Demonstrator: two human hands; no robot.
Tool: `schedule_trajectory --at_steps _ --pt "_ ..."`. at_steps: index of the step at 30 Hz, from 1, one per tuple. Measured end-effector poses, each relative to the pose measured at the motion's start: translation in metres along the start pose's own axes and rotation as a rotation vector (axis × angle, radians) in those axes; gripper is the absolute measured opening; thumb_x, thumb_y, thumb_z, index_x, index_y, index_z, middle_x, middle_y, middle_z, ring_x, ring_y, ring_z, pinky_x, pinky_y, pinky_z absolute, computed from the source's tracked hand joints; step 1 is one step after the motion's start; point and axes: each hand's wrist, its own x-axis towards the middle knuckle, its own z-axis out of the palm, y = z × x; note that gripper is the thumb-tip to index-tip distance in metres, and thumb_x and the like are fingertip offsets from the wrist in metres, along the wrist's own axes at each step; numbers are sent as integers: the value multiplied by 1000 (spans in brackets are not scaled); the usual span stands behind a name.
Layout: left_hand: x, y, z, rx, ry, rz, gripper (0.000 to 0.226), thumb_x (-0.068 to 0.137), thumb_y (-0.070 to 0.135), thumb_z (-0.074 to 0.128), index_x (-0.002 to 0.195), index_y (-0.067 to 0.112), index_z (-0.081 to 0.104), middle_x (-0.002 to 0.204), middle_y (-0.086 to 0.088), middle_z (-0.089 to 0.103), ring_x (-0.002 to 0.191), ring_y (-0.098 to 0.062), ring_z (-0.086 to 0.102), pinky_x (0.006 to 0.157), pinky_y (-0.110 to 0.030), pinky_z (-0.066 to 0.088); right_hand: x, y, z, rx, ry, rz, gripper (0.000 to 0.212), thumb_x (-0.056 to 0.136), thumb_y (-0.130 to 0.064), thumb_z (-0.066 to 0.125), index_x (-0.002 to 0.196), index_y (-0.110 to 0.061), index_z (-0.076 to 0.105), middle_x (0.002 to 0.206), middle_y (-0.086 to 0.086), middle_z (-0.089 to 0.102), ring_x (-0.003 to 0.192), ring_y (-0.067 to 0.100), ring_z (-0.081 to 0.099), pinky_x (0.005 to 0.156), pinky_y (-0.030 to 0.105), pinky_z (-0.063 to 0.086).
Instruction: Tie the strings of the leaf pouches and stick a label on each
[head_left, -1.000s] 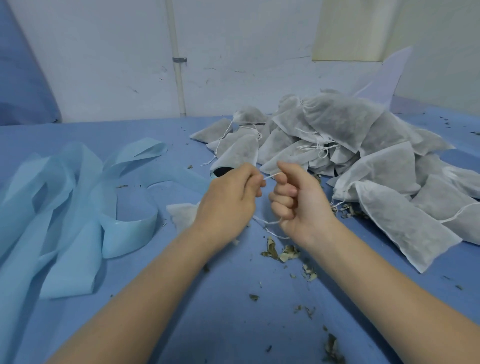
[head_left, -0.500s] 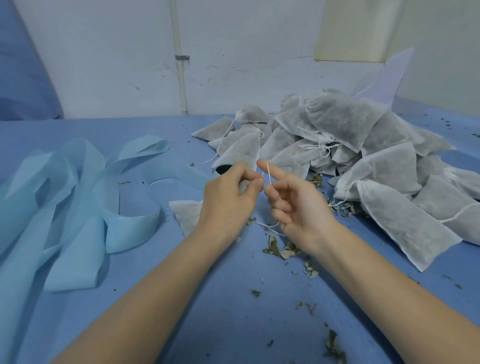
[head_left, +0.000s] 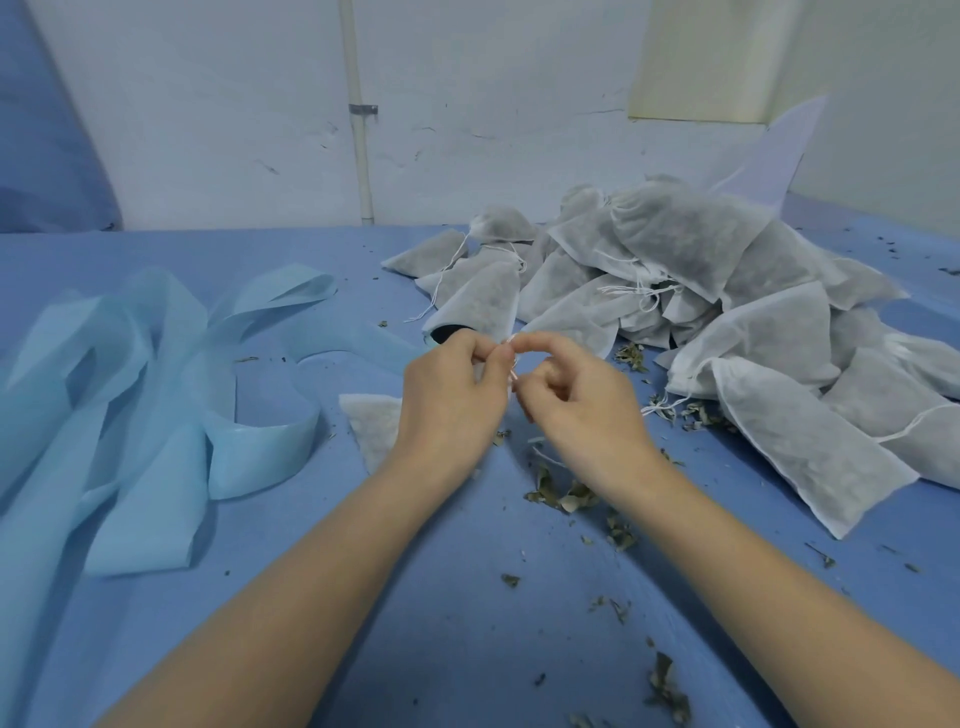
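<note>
A white mesh leaf pouch (head_left: 371, 423) lies on the blue table, mostly hidden under my left hand (head_left: 449, 400). Its thin white string (head_left: 513, 366) runs between both hands. My left hand pinches the string with thumb and forefinger. My right hand (head_left: 576, 405) has curled fingers and pinches the same string right beside the left fingertips. A large pile of filled leaf pouches (head_left: 727, 312) with loose strings sits behind and to the right of my hands.
Light blue fabric strips (head_left: 145, 395) lie in loops on the left of the blue table (head_left: 415, 649). Dry leaf crumbs (head_left: 561, 493) are scattered near my wrists and to the front right. A white wall with a pipe (head_left: 361, 130) stands behind.
My hands have drawn closer together, the fingertips now meeting over the string. The right forefinger, stretched out half a second ago, has curled in.
</note>
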Motion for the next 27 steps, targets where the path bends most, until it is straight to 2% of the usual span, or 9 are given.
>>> schedule_trajectory --at_steps 4,7,11,13,16,18,20,23,27 --pt "1 0 -2 -19 -3 -21 18 92 26 56 77 17 62 48 23 54 60 13 50 59 -2 34 2 5 0 51 46 46 19 85 -13 60 86 -27 47 55 -5 60 50 4 46 58 12 36" --pt "3 -1 -5 -62 6 -25 19 92 25 56 77 19 66 60 20 60 67 5 54 61 -4 36 5 9 -6 163 -9 181 8 85 -27 68 84 -23 62 49 -12 49 50 5 43 58 20 37" --pt "1 0 -10 -96 -38 0 25 92 23 56 69 32 62 65 20 64 69 5 55 62 -6 37 7 9 -17 268 -128 205 12 88 -26 66 89 -18 76 49 -21 55 42 -6 47 46 6 34" --pt "-1 2 -10 -92 -72 23 28 91 24 57 67 38 61 61 24 62 67 8 54 62 -3 36 9 8 -22 296 -168 223 13 86 -27 68 87 -19 77 42 -18 45 38 1 35 41 8 28" --pt "-5 4 -9 -81 -123 79 20 87 29 61 70 36 68 67 18 66 73 5 56 64 -3 38 12 6 -28 310 -190 253 15 69 -38 75 65 -23 76 46 -14 31 42 6 24 40 13 24" --pt "-7 3 -8 -4 -119 178 13 87 30 63 81 30 74 70 11 67 70 0 55 64 -5 37 13 7 -30 329 -197 258 20 72 -32 74 54 -24 71 46 -13 30 43 7 23 41 15 23" --pt "-7 1 -6 148 -93 290 15 89 29 62 91 25 76 74 3 67 65 -6 52 64 -13 37 13 8 -30 354 -187 283 22 79 -21 72 57 -21 72 48 -12 32 45 8 22 41 16 22" --pt "-7 -2 -3 317 -43 331 21 92 31 57 93 19 74 79 -3 65 75 -19 55 67 -25 37 15 12 -29 449 -166 356 28 84 -19 70 56 -18 65 56 -5 37 47 8 24 41 18 20" --pt "-8 -2 -2 216 31 233 17 91 24 58 88 13 71 82 -1 67 78 -19 59 71 -27 41 13 10 -27 407 -178 287 15 80 -26 73 82 -12 78 58 -8 46 46 5 29 43 14 24"
